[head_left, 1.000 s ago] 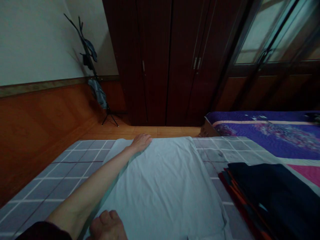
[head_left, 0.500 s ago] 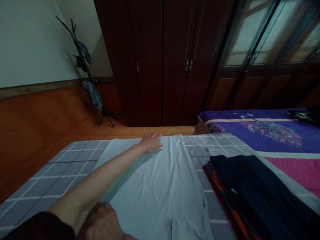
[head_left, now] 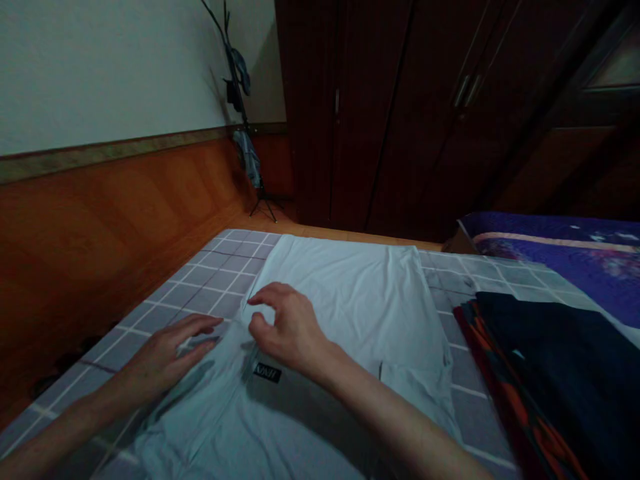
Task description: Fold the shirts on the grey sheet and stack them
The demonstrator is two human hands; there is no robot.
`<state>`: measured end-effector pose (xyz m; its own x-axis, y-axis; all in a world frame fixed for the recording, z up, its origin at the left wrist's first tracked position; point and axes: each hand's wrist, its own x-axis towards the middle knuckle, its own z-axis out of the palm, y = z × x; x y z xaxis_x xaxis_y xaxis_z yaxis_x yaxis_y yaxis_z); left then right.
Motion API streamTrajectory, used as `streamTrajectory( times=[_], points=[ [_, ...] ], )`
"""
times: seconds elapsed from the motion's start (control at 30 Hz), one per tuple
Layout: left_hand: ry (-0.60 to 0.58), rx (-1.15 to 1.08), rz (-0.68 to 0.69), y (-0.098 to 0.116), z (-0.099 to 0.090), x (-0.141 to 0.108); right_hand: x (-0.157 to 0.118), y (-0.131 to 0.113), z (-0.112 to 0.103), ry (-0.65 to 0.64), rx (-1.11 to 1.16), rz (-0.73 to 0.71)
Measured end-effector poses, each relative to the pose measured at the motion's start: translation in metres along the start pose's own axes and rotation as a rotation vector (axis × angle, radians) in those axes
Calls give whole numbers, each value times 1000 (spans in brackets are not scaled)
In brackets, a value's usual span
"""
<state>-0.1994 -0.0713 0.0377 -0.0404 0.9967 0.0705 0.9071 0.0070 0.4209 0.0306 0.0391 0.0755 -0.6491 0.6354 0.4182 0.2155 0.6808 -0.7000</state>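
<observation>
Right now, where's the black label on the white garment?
In the head view, the black label lies on the white garment, just below the right hand, with the left hand off to its left.

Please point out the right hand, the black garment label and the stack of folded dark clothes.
right hand point(head_left: 295, 333): head view, back of the hand.
black garment label point(head_left: 267, 373): head view, middle of the label.
stack of folded dark clothes point(head_left: 555, 377): head view, top black layer.

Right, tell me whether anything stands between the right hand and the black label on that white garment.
Nothing visible does. The right hand is just above the black label on the white garment, with no object between them. The left hand rests off to the label's left.
</observation>
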Motion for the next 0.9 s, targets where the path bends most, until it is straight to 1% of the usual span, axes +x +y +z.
streamTrajectory(
  times=[0.07, 0.1, 0.17, 0.27, 0.37, 0.43, 0.47, 0.53, 0.6, 0.67, 0.77, 0.83, 0.9],
  points=[
    [-75, 81, 129, 6, 5, -35, 3, -7, -23, 32, 7, 24],
    [-115, 123, 194, 9, 9, -49, 3, -9, -33, 26, -16, 43],
    [-180, 198, 291, 15, 16, -68, -1, -8, -51, -17, -100, 98],
    [-219, 264, 367, 20, 26, -79, -16, -3, -73, -98, -219, 218],
    [-162, 269, 384, 18, 33, -81, -44, 2, -89, -112, -306, 337],
    [-112, 266, 380, 15, 35, -82, -73, 1, -95, -106, -389, 372],
    [-92, 264, 371, 13, 36, -82, -90, -1, -97, -119, -433, 372],
    [-73, 254, 348, 10, 37, -83, -127, -6, -96, -199, -495, 357],
    [-77, 221, 324, 11, 39, -82, -162, -12, -89, -301, -520, 333],
    [-87, 164, 296, 17, 40, -79, -191, -16, -78, -357, -555, 299],
    [-145, 73, 266, 33, 40, -73, -220, -18, -63, -379, -605, 226],
    [-203, 40, 291, 41, 36, -70, -233, -19, -57, -381, -600, 175],
    [-246, 45, 335, 42, 30, -72, -245, -21, -57, -347, -595, 150]
  ],
)
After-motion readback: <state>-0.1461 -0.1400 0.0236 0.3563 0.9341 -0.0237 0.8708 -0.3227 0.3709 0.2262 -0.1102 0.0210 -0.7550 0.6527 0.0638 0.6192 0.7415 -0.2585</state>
